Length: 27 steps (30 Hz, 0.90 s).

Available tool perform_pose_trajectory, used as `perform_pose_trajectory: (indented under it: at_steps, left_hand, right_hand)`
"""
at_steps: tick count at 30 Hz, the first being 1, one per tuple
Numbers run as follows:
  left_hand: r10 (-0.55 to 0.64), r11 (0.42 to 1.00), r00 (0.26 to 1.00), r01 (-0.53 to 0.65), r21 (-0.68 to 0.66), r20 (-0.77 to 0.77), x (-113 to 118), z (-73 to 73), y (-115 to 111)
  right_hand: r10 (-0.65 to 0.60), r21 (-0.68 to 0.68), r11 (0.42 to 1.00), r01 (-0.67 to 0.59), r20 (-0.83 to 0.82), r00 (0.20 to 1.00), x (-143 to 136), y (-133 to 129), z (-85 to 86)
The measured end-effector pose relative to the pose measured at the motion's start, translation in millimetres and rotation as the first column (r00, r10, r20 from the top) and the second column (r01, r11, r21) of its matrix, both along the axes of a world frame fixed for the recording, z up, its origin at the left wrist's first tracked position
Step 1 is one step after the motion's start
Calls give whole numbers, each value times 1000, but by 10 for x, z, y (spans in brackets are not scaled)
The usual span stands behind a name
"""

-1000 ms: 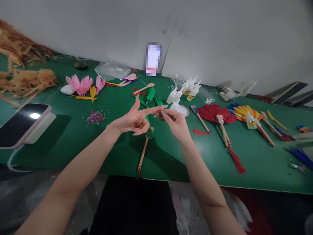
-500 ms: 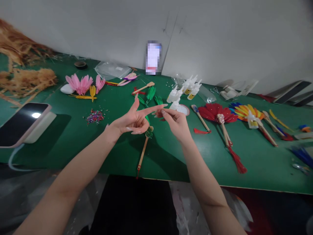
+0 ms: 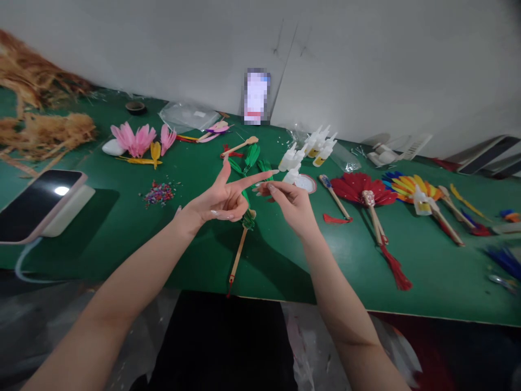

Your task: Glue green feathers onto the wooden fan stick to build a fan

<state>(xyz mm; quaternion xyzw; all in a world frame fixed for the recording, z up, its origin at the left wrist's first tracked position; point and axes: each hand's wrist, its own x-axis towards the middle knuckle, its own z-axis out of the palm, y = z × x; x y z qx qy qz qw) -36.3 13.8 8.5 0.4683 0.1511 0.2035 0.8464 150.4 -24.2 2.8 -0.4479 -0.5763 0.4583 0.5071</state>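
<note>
My left hand (image 3: pixel 223 198) hovers over green feathers (image 3: pixel 252 156) at the middle of the green table, its index finger and thumb stretched apart and the other fingers curled. Nothing shows between them. Just right of it, my right hand (image 3: pixel 291 201) is pinched near the left index finger; whatever its fingertips hold is too small to make out. Below both hands lies a wooden stick (image 3: pixel 238 255) with green material at its top. Behind my right hand stand white glue bottles (image 3: pixel 292 174) beside a round white lid (image 3: pixel 305 183).
A red feather fan (image 3: pixel 362 190) and a yellow-orange fan (image 3: pixel 413 187) lie right. Pink feathers (image 3: pixel 134 140), coloured chips (image 3: pixel 158 193) and a phone on a white block (image 3: pixel 40 203) are left. A blurred phone (image 3: pixel 256 98) leans on the wall.
The left index finger has tilted up slightly, and the gap between it and the right fingertips is a little wider. The objects on the table have kept their places.
</note>
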Motion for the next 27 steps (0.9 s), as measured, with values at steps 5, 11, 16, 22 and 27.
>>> perform_pose_trajectory:
  at_steps: [5, 11, 16, 22, 27]
  left_hand:
    - [0, 1000, 1000, 0, 13, 27, -19, -1, 20]
    - [101, 981, 992, -87, 172, -75, 5, 19, 25]
    - [619, 649, 765, -373, 663, -176, 99, -55, 5]
    - [734, 61, 658, -310, 949, 168, 153, -195, 7]
    - [756, -48, 595, -367, 929, 275, 215, -216, -41]
  right_hand:
    - [7, 19, 1000, -7, -1, 1000, -14, 1, -22]
    - [29, 5, 1000, -29, 23, 999, -19, -1, -29]
    - [70, -18, 997, -69, 9, 998, -5, 15, -53]
    - [121, -56, 991, -123, -42, 992, 2, 14, -63]
    - [174, -126, 973, -194, -155, 972, -6, -4, -36]
